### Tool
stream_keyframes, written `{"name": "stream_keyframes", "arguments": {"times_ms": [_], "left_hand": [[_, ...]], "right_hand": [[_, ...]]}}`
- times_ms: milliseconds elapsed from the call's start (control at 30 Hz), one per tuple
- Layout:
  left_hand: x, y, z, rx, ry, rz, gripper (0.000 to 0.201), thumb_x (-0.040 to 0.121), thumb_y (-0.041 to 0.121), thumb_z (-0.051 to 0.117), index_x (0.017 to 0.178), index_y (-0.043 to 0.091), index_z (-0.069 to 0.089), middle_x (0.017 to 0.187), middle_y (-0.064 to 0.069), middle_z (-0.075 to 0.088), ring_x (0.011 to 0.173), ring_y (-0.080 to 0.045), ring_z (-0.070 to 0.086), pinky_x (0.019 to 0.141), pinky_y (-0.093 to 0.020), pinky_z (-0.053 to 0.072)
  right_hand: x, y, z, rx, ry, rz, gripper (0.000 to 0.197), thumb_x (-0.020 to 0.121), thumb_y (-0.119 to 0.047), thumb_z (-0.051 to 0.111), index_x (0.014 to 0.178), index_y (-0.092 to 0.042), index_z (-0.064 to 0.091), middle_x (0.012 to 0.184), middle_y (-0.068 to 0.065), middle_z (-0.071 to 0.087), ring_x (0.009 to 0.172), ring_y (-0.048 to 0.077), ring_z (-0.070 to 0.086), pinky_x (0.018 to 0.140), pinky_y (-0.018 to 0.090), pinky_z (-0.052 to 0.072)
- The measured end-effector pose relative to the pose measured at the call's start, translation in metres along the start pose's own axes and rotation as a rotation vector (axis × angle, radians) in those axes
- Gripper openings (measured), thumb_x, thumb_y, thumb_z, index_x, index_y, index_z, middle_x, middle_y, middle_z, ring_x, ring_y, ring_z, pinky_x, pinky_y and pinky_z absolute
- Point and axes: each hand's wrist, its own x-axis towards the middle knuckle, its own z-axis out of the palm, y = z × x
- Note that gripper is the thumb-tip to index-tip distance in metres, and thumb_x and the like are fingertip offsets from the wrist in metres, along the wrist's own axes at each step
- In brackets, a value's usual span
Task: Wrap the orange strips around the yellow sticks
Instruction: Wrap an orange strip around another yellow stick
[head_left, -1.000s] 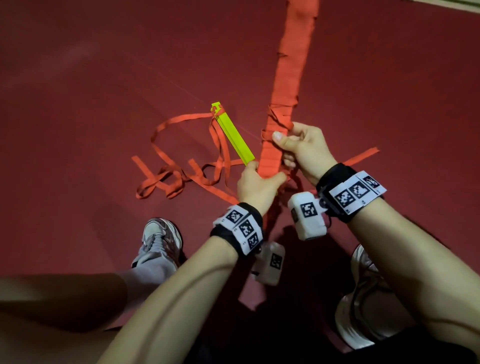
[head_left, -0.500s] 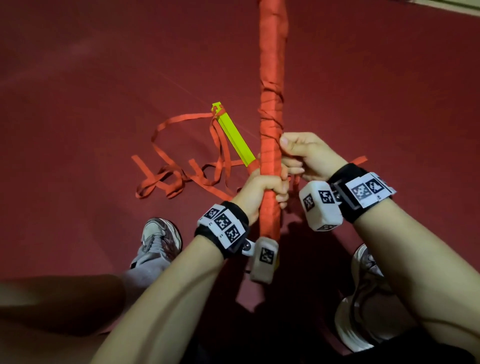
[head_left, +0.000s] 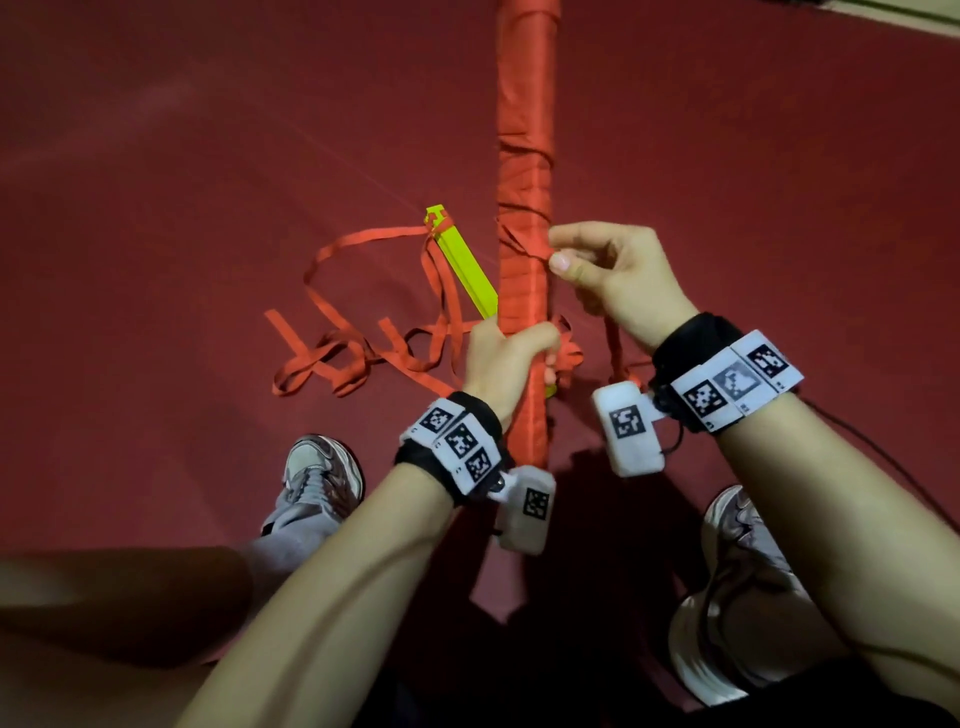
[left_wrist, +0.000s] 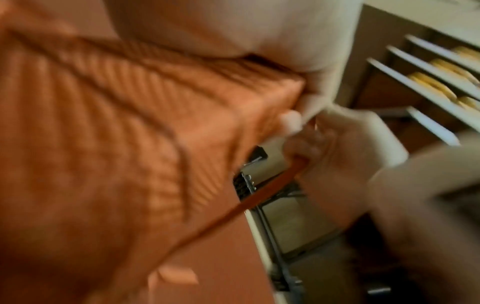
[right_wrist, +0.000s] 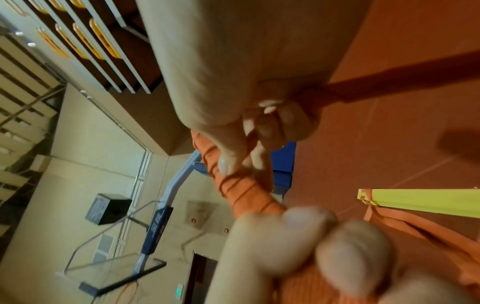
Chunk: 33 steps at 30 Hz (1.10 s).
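A long stick wrapped in orange strip (head_left: 524, 156) stands upright between my hands and runs out of the top of the head view. My left hand (head_left: 506, 358) grips it low down, fingers curled round it. My right hand (head_left: 608, 270) pinches the loose end of the orange strip (head_left: 540, 252) between thumb and forefinger against the stick's right side. The left wrist view shows the wrapped stick (left_wrist: 130, 123) close up and a taut strip (left_wrist: 259, 197) leading to the right hand. A bare yellow stick (head_left: 465, 265) lies on the floor behind, tied to tangled orange strips (head_left: 363, 353).
The floor is a dark red mat (head_left: 156, 182). My two shoes (head_left: 319, 478) (head_left: 737, 571) stand at either side of the stick's foot. The wrist views show a basketball hoop stand (right_wrist: 161, 205) and tiered seating (left_wrist: 428, 78) around the hall.
The wrapped stick has swung from a rightward lean to upright. My right hand has moved up its right side and now pinches the strip end; the left hand keeps its grip lower down.
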Motion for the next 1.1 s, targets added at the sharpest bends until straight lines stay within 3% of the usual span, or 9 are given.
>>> {"name": "stream_keyframes", "arguments": {"times_ms": [167, 300, 400, 533, 700, 833, 967, 1033, 1100], "left_hand": [[-0.015, -0.001, 0.006, -0.334, -0.366, -0.125, 0.031, 0.046, 0.011, 0.056, 0.073, 0.009, 0.039, 0.053, -0.003, 0.035, 0.038, -0.012, 0.036, 0.039, -0.017, 0.033], [-0.013, -0.004, 0.003, -0.279, -0.467, -0.144, 0.031, 0.047, 0.015, 0.057, 0.073, 0.008, 0.042, 0.055, -0.007, 0.043, 0.039, -0.017, 0.039, 0.042, -0.02, 0.038], [-0.009, -0.004, 0.006, -0.227, -0.336, -0.2, 0.035, 0.05, 0.01, 0.063, 0.083, 0.007, 0.051, 0.066, -0.01, 0.05, 0.046, -0.019, 0.048, 0.049, -0.025, 0.046], [-0.002, -0.01, 0.011, 0.08, 0.006, -0.014, 0.054, 0.059, 0.021, 0.078, 0.107, -0.002, 0.064, 0.092, -0.018, 0.073, 0.078, -0.03, 0.071, 0.078, -0.041, 0.061], [-0.003, -0.009, 0.013, 0.232, 0.213, 0.19, 0.038, 0.05, 0.037, 0.069, 0.083, 0.019, 0.063, 0.072, 0.001, 0.069, 0.065, -0.022, 0.063, 0.068, -0.041, 0.056], [-0.01, -0.002, 0.007, -0.021, -0.021, 0.195, 0.021, 0.06, 0.01, 0.068, 0.076, 0.004, 0.056, 0.058, -0.004, 0.055, 0.047, -0.019, 0.049, 0.05, -0.028, 0.044], [-0.018, 0.004, 0.004, -0.151, -0.371, -0.013, 0.017, 0.065, 0.004, 0.06, 0.074, 0.017, 0.066, 0.056, -0.004, 0.048, 0.039, -0.019, 0.044, 0.045, -0.026, 0.044], [-0.021, 0.0, 0.004, -0.19, -0.506, -0.091, 0.02, 0.058, 0.008, 0.062, 0.075, 0.017, 0.06, 0.06, -0.007, 0.047, 0.04, -0.018, 0.045, 0.045, -0.025, 0.045], [-0.021, -0.005, 0.002, -0.214, -0.542, -0.167, 0.029, 0.053, 0.015, 0.063, 0.078, 0.013, 0.048, 0.061, -0.007, 0.046, 0.04, -0.018, 0.046, 0.046, -0.025, 0.046]], "right_hand": [[-0.007, 0.006, -0.003, 0.279, -0.276, 0.164, 0.064, 0.09, -0.03, 0.066, 0.138, 0.01, 0.048, 0.091, 0.006, 0.066, 0.047, 0.003, 0.032, 0.04, 0.014, 0.027], [-0.007, 0.006, -0.01, 0.341, -0.409, 0.157, 0.05, 0.093, -0.028, 0.057, 0.125, 0.011, 0.054, 0.106, 0.02, 0.069, 0.049, 0.003, 0.026, 0.044, 0.02, 0.018], [-0.005, 0.006, -0.003, 0.307, -0.24, 0.138, 0.037, 0.086, -0.031, 0.072, 0.103, 0.001, 0.062, 0.072, 0.012, 0.062, 0.045, 0.004, 0.041, 0.042, 0.019, 0.029], [0.002, 0.007, 0.011, 0.042, 0.118, 0.029, 0.049, 0.075, -0.036, 0.08, 0.094, 0.005, 0.061, 0.082, 0.009, 0.066, 0.075, 0.018, 0.061, 0.074, 0.039, 0.054], [0.0, -0.003, 0.005, 0.094, 0.015, -0.017, 0.028, 0.088, -0.014, 0.071, 0.096, 0.008, 0.056, 0.064, 0.008, 0.055, 0.047, 0.008, 0.044, 0.045, 0.021, 0.038], [0.003, -0.009, -0.005, 0.19, -0.138, -0.013, 0.031, 0.089, -0.02, 0.071, 0.101, 0.004, 0.057, 0.057, -0.009, 0.053, 0.042, 0.004, 0.038, 0.042, 0.02, 0.031], [-0.002, -0.002, -0.014, 0.389, -0.35, 0.083, 0.075, 0.073, -0.051, 0.083, 0.113, 0.007, 0.058, 0.082, 0.015, 0.057, 0.047, 0.006, 0.032, 0.043, 0.025, 0.019], [-0.009, -0.001, -0.016, 0.44, -0.439, 0.076, 0.092, 0.079, -0.048, 0.078, 0.139, 0.012, 0.043, 0.117, 0.027, 0.062, 0.05, 0.007, 0.026, 0.046, 0.026, 0.017], [-0.012, 0.0, -0.018, 0.428, -0.458, 0.074, 0.092, 0.081, -0.044, 0.078, 0.143, 0.013, 0.038, 0.119, 0.028, 0.065, 0.049, 0.007, 0.024, 0.045, 0.025, 0.017]]}}
